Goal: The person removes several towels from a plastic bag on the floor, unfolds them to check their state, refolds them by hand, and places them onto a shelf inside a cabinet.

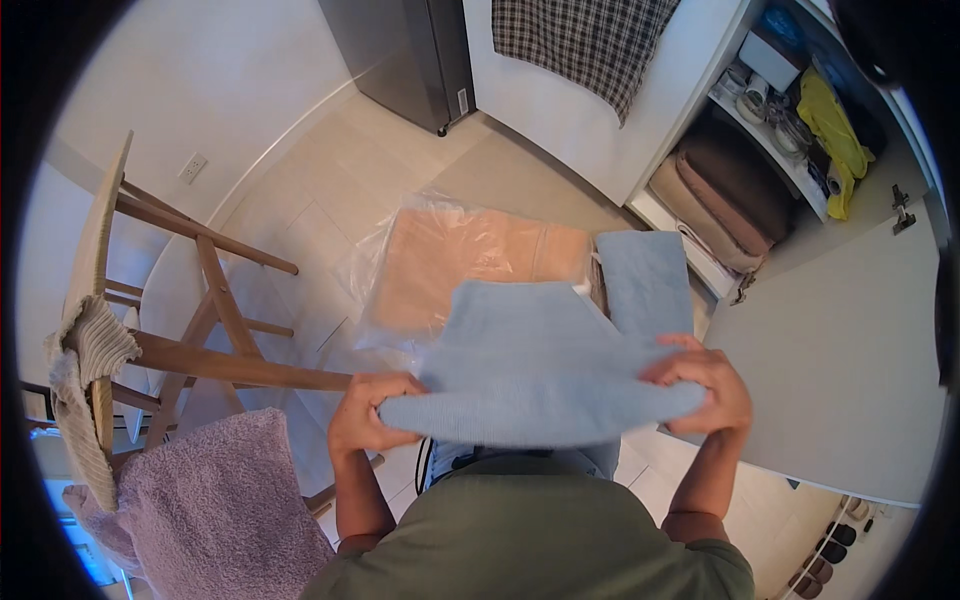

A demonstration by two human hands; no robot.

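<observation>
A light blue cloth (525, 360), perhaps a towel, stretches between my two hands in front of my waist. My left hand (379, 412) grips its left end, and my right hand (701, 386), somewhat blurred, grips the right end. Beyond the cloth, an orange folded textile (480, 240) lies on the floor inside a clear plastic bag (367, 262). Against the right side of that bundle rests a folded blue cloth (645, 277) of similar colour. The held cloth hides the near part of the bundle.
Wooden chair frames (217, 292) stand at left, with a mauve towel (225, 487) and a ribbed beige cloth (105, 345) draped nearby. At right, a cabinet door (825, 360) hangs open beside shelves holding folded textiles (727, 195). A grey refrigerator (397, 60) and checked cloth (585, 45) are ahead.
</observation>
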